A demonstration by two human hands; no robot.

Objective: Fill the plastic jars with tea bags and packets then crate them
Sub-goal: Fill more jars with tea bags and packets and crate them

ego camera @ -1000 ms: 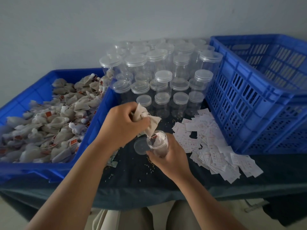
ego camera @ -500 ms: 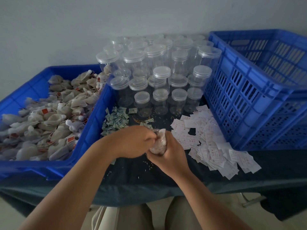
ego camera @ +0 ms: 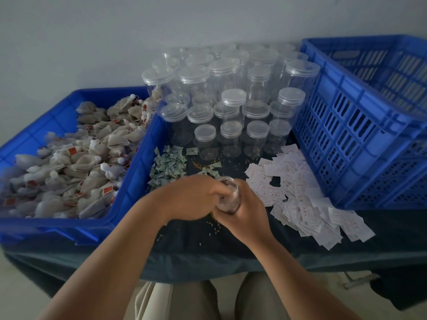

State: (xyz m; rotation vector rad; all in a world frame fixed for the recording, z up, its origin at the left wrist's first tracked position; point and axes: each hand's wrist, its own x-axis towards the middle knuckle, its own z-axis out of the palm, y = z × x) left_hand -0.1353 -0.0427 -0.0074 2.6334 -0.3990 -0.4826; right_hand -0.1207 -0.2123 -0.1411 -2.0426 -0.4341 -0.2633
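A small clear plastic jar (ego camera: 231, 194) without a lid is held low over the dark table, tilted a little. My right hand (ego camera: 248, 213) grips it from the right and below. My left hand (ego camera: 196, 197) comes from the left with curled fingers dipped into the jar's mouth, on a tea bag (ego camera: 227, 204) that fills the jar. The fingertips are hidden inside. To the left, a shallow blue tray (ego camera: 136, 181) holds a heap of tea bags (ego camera: 80, 162). Small green packets (ego camera: 167, 167) and white paper packets (ego camera: 300, 199) lie on the cloth.
Several clear lidded jars (ego camera: 231, 107) of mixed heights stand at the back middle. A tall blue slatted crate (ego camera: 358, 135) stands at the right. The table has a dark cloth (ego camera: 208, 250) with scattered grains on it. A pale wall is behind.
The tea bag that my left hand held above the jar has gone down inside it. Both hands and the jar have dropped lower, uncovering the green packets behind.
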